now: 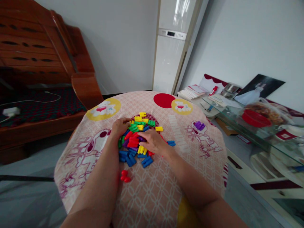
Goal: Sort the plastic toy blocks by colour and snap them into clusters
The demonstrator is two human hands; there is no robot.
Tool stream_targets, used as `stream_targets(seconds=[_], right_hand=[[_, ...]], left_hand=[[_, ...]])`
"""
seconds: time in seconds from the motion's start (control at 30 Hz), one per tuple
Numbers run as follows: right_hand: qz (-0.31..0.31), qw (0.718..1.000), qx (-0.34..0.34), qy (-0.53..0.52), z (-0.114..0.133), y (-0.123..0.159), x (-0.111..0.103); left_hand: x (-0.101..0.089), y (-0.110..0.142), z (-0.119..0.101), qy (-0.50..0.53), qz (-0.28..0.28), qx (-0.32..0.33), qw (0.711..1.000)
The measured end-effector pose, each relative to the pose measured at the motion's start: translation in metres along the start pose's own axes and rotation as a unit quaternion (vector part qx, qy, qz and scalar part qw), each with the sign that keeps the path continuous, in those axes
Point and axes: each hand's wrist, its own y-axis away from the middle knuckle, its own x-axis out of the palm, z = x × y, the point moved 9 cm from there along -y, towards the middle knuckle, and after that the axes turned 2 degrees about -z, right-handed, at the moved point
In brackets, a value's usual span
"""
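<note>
A heap of small plastic toy blocks in red [133, 141], blue [130, 160], yellow [138, 118], green [134, 128] and purple lies on the round table. At the heap's left edge rests my left hand [120, 126], its fingers stretched towards a yellow block and holding nothing I can see. My right hand [153, 141] reaches over the right side of the heap, fingers apart, touching blocks near the red and yellow [142, 150] ones. Part of the heap is hidden beneath it.
Apart from the heap, purple blocks [199, 125] lie to the right and red pieces [125, 176] near the front. A patterned cloth [152, 196] covers the table. A wooden sofa [82, 79] stands left; a cluttered glass-topped cabinet [239, 118] stands right.
</note>
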Motion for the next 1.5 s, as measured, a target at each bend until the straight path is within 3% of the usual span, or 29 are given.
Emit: stream_targets(seconds=[0.1,0.17,0.37,0.53,0.63,0.77,0.9,1.0,1.27,1.4,1.5], right_hand=[[-0.026,0.998,0.044,0.032,-0.007,-0.001,0.007],[-0.061,0.996,0.070,-0.002,-0.016,0.000,0.001],[-0.188,0.951,0.156,-0.189,-0.052,0.012,-0.046],[-0.255,0.905,0.251,-0.231,-0.100,0.031,-0.082],[-0.314,0.894,0.281,-0.153,-0.131,0.054,-0.120],[-0.388,0.863,0.320,0.039,-0.161,0.101,-0.179],[-0.392,0.827,0.357,0.188,-0.174,0.139,-0.213],[-0.363,0.820,0.370,0.243,-0.181,0.149,-0.214],[-0.299,0.807,0.412,0.300,-0.198,0.149,-0.189],[-0.301,0.805,0.410,0.304,-0.196,0.148,-0.189],[-0.330,0.807,0.392,0.292,-0.179,0.135,-0.194]], left_hand=[[-0.001,0.000,-0.001,-0.004,-0.001,-0.002,1.000],[-0.002,0.000,-0.002,-0.004,-0.003,-0.001,1.000],[-0.002,0.000,-0.001,-0.002,-0.006,0.003,1.000],[-0.002,-0.001,-0.002,-0.010,-0.004,0.007,1.000],[-0.003,0.000,-0.002,-0.012,-0.004,0.003,1.000],[-0.003,0.000,-0.003,-0.017,-0.002,0.005,1.000],[-0.003,0.000,-0.004,-0.013,-0.004,0.004,1.000],[-0.003,0.000,-0.003,-0.004,-0.003,-0.002,1.000],[-0.003,-0.001,-0.002,-0.005,-0.006,0.002,1.000],[-0.003,-0.001,-0.001,-0.009,-0.012,0.005,1.000],[-0.003,0.000,-0.001,-0.006,-0.008,0.004,1.000]])
